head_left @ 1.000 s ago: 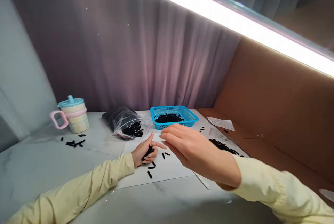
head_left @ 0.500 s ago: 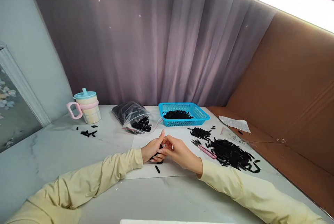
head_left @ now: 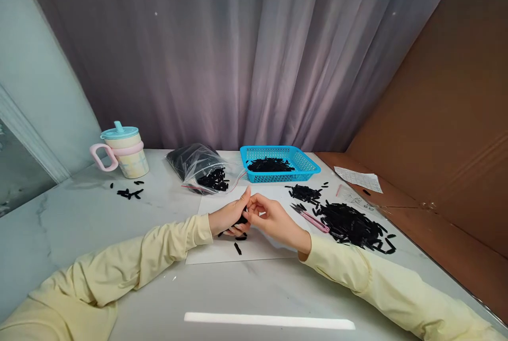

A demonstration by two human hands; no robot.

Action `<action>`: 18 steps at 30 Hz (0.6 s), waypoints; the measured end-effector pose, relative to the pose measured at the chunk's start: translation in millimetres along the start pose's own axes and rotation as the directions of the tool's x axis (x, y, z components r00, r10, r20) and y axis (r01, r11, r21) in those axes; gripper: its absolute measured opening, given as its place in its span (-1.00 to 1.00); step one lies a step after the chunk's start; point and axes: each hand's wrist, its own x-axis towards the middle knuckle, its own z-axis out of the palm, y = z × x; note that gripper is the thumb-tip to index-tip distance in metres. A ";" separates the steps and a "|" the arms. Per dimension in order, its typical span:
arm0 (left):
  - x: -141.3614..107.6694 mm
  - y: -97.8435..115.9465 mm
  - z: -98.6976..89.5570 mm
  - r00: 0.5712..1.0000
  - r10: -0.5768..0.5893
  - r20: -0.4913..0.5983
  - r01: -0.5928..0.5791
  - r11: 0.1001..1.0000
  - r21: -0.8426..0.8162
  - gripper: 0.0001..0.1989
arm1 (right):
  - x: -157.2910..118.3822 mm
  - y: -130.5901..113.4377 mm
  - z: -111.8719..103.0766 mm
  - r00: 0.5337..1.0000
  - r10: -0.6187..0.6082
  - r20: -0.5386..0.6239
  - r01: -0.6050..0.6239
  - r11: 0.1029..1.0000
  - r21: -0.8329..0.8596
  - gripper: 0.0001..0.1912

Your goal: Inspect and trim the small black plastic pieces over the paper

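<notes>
My left hand (head_left: 233, 216) is curled around black pieces (head_left: 241, 219) above a white sheet (head_left: 210, 252). Against its fingers, my right hand (head_left: 272, 219) has thumb and forefinger pinched together; whatever lies between those fingertips is too small to make out. A few black pieces (head_left: 237, 248) rest on the sheet below the hands. To the right, pink-handled snips (head_left: 315, 221) lie beside a large pile of black pieces (head_left: 353, 225), with a smaller pile (head_left: 305, 193) behind.
A blue basket (head_left: 280, 177) and an open clear bag (head_left: 194, 169), both with black pieces, stand at the back. A lidded cup (head_left: 133, 163) is at the left, near scattered pieces (head_left: 130, 193). Printed paper (head_left: 359, 179) lies at the right.
The camera view has shifted, so the table items appear slightly higher. My hands remain together, and the right fingers have moved slightly against the left hand.
</notes>
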 end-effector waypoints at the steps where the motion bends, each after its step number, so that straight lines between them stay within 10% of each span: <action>1: -2.0 1.3 1.1 1.000 0.001 0.004 -0.001 1.000 0.007 -0.29 | -0.8 0.0 0.0 1.000 0.017 -0.001 -0.017 0.999 0.046 -0.85; 8: -31.9 21.1 1.7 0.996 0.085 0.009 -0.085 0.970 0.226 -0.42 | -17.3 -3.5 -10.3 0.992 0.108 0.061 -0.124 0.823 0.554 -0.76; 18: -53.1 29.4 10.4 0.893 0.446 -0.053 -0.327 0.726 0.605 -0.66 | -34.3 -6.6 -8.1 0.985 -0.046 -0.166 0.105 0.926 0.362 -0.86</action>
